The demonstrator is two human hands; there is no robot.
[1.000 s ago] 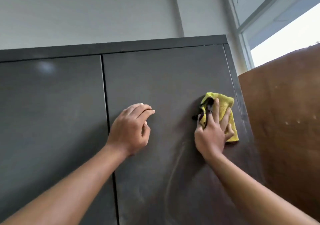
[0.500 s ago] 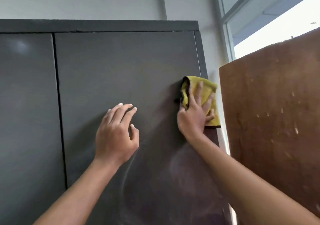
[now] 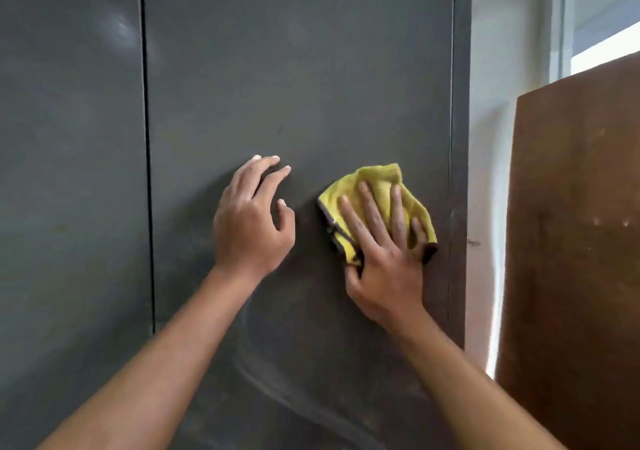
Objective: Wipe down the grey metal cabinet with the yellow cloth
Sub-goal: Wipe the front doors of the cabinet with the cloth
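Observation:
The grey metal cabinet [image 3: 294, 79] fills the view with two closed doors and a vertical seam between them. My right hand [image 3: 382, 252] lies flat with spread, straight fingers on the crumpled yellow cloth [image 3: 379, 181], pressing it against the right door near its right edge. My left hand [image 3: 251, 221] rests on the same door to the left of the cloth, fingers loosely extended and fingertips touching the metal. Pale curved wipe streaks show on the door below both hands.
A brown wooden board [image 3: 575, 241] stands upright to the right of the cabinet. Between them a narrow strip of white wall [image 3: 498, 68] shows, with a bright window [image 3: 602, 9] at the top right.
My right hand has slid the cloth down and to the left, off the door's right edge. The view has dropped, so the cabinet's top now sits at the frame's upper edge.

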